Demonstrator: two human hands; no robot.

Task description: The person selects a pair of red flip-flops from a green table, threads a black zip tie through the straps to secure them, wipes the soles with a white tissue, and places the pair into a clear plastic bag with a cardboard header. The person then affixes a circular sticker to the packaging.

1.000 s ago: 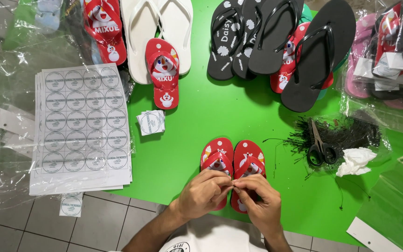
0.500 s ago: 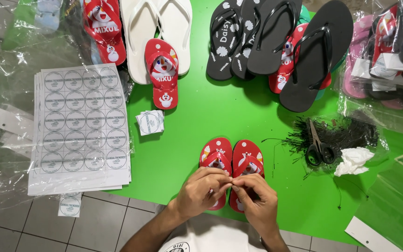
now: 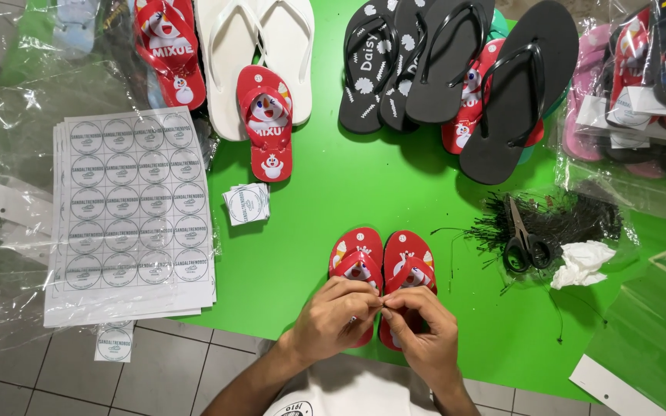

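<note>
Green tabletop (image 3: 333,208) fills the view, with grey floor tiles along its near edge; at six o'clock the left hand (image 3: 338,317) and right hand (image 3: 423,333) meet fingertip to fingertip over a small pair of red sandals (image 3: 383,258), lying side by side with toes toward twelve; both hands are curled nearly closed, pinching at something between them too small to make out, and they cover the sandals' heel ends. At nine o'clock lies a stack of sticker sheets (image 3: 131,212) printed with round labels; just beside it, toward the centre, sits a small pile of cut labels (image 3: 247,203). At three o'clock black scissors (image 3: 522,239) rest on a heap of black ties, with a crumpled white tissue (image 3: 582,263) touching the heap. From eleven to one o'clock lie a red sandal (image 3: 268,123), white sandals (image 3: 256,54) and black sandals (image 3: 464,69).
</note>
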